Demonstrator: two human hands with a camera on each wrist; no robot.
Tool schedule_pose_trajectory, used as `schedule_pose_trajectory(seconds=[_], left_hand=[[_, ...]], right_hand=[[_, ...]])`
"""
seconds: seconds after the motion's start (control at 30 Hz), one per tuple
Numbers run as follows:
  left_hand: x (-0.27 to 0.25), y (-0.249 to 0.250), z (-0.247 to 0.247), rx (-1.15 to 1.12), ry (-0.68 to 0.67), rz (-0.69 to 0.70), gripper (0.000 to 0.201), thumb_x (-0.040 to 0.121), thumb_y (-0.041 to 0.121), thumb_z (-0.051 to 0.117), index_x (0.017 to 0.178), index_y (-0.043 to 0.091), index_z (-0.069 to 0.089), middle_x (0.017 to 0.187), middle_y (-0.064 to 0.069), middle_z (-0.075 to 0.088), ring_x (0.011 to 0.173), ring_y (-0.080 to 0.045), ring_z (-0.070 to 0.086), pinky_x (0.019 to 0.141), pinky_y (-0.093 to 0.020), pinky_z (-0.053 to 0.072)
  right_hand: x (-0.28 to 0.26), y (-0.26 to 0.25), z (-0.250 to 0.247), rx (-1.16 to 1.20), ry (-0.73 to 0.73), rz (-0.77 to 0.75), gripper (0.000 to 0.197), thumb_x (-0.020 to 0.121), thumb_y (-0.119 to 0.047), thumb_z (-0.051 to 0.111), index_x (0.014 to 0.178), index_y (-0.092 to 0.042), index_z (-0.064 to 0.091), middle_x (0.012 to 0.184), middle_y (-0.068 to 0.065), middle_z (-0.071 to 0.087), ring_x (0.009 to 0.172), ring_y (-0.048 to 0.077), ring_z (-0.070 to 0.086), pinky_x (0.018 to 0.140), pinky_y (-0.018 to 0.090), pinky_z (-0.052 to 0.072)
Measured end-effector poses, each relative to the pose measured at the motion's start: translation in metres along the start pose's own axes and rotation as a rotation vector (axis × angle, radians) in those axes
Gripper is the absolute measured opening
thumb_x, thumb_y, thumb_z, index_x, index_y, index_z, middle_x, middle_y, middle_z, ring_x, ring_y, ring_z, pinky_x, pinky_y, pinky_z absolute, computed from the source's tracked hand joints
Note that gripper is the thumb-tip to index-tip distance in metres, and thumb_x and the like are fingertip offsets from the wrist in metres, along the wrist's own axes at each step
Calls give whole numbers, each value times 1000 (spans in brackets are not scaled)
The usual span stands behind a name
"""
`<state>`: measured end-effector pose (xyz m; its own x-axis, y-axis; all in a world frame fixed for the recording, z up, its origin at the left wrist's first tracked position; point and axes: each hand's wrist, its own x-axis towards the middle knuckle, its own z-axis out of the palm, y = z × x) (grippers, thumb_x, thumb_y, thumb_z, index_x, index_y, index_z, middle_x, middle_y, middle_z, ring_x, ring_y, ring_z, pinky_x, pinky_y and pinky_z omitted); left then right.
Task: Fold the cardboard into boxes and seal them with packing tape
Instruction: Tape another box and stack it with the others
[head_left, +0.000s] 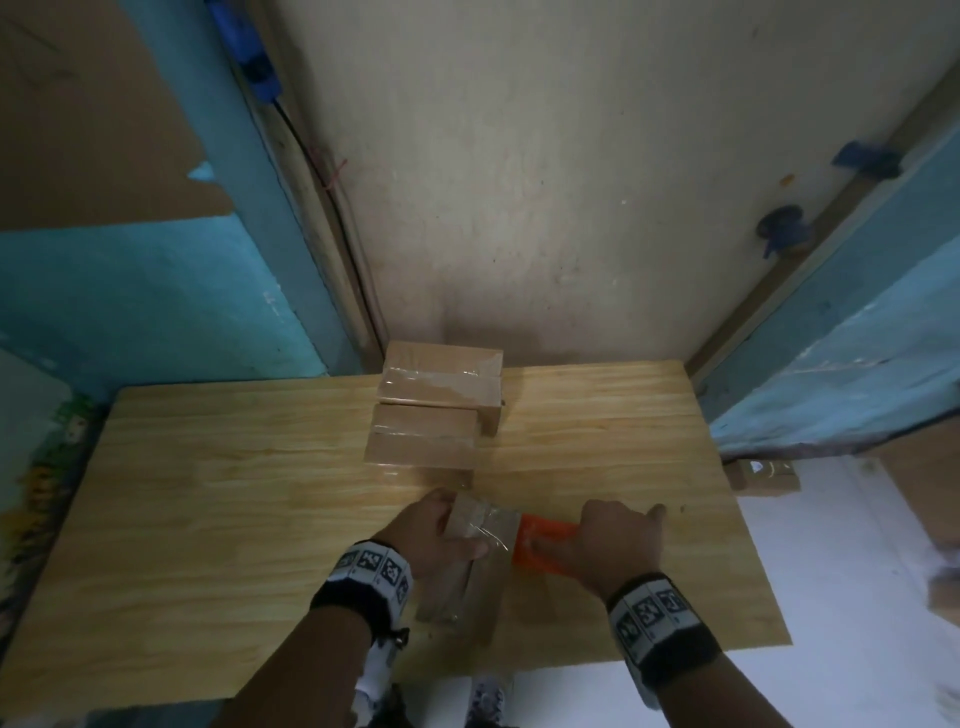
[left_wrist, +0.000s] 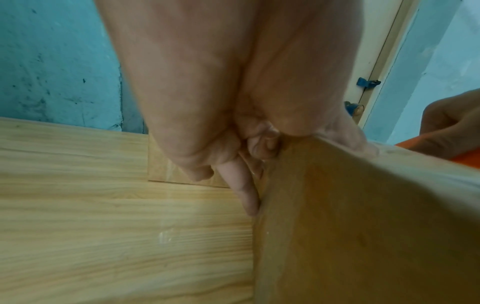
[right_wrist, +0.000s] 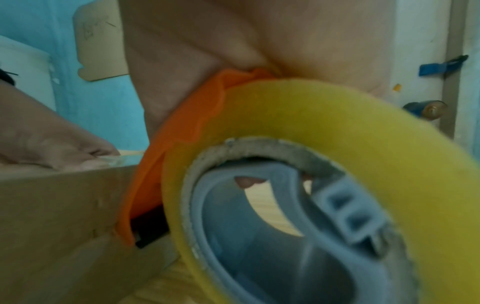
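Observation:
A small brown cardboard box (head_left: 467, 571) stands on end near the front of the wooden table (head_left: 208, 519). My left hand (head_left: 441, 530) grips its top, thumb over the taped end and fingers down the left side (left_wrist: 246, 195). My right hand (head_left: 618, 540) holds an orange tape dispenser (head_left: 545, 543) against the box's right side. Clear tape (head_left: 493, 525) runs from the dispenser over the top of the box. In the right wrist view the yellowish tape roll (right_wrist: 285, 123) fills the frame, with the orange dispenser (right_wrist: 182, 133) touching the box (right_wrist: 64, 205).
Two taped boxes (head_left: 441, 384) (head_left: 421, 441) sit at the table's far middle, close ahead of my hands. Another small box (head_left: 763, 475) lies off the table's right edge. Blue walls and a pale door close in behind the table.

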<state>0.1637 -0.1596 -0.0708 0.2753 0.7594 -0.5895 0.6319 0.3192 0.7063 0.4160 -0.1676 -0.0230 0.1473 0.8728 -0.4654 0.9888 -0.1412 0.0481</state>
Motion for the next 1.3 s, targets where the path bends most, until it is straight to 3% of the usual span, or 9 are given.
schedule_pose_trajectory(seconds=[0.17,0.3,0.47,0.57,0.67,0.87,1.07,1.17,1.3], left_hand=[[-7,2,6,-39,84,-34,85,63,69,79,134,32,52,125,16,65,113,-5,64,101,-37,55],[-19,9,17,-94,198,-1,45,80,51,82,114,44,53,117,21,61,112,-10,65,101,-40,55],[-26,-1,30,247,492,238,65,87,50,74,141,45,39,158,8,25,136,-13,44,111,-44,48],[-21,-8,36,634,466,453,50,106,42,45,155,36,38,170,6,17,154,-13,16,124,-45,28],[-25,-12,46,869,355,393,63,108,56,11,164,26,9,173,4,-3,158,-13,-12,126,-47,11],[-29,-3,50,969,346,310,89,100,76,6,164,15,8,172,-2,-4,159,-17,-6,126,-52,2],[-14,10,62,822,354,207,84,101,68,5,162,13,-13,168,-5,-27,156,-20,-23,129,-44,5],[-8,18,58,674,287,263,74,107,56,14,163,14,-10,168,-2,-27,154,-17,-28,130,-44,8],[-20,11,38,151,252,431,64,110,29,43,165,24,11,171,14,-12,155,-2,-17,129,-37,8]], right_hand=[[-9,-30,6,-60,82,-70,72,96,-81,29,62,-23,54,64,-7,64,65,17,66,116,60,19],[-10,-29,15,16,39,55,70,92,-85,33,63,-25,55,65,-8,66,66,15,66,108,57,22],[-18,-7,20,144,69,209,74,82,-95,37,74,-26,60,67,-8,66,66,13,63,105,52,26],[-25,-2,19,196,81,218,71,81,-95,41,76,-26,60,68,-10,64,65,10,59,104,49,30],[-32,-1,24,219,81,205,72,80,-95,41,76,-26,59,68,-10,64,66,9,59,105,48,33],[-39,1,25,230,89,196,73,83,-95,37,76,-25,59,69,-10,64,69,11,62,102,48,35],[-36,17,21,386,210,169,87,78,-99,25,71,-21,64,65,-7,65,68,15,65,96,46,47],[-33,28,18,763,298,93,90,76,-98,47,61,-12,67,54,2,65,55,24,67,69,50,62],[-43,28,-9,1104,221,-143,79,82,-77,72,67,1,69,62,21,67,52,30,65,50,55,58]])
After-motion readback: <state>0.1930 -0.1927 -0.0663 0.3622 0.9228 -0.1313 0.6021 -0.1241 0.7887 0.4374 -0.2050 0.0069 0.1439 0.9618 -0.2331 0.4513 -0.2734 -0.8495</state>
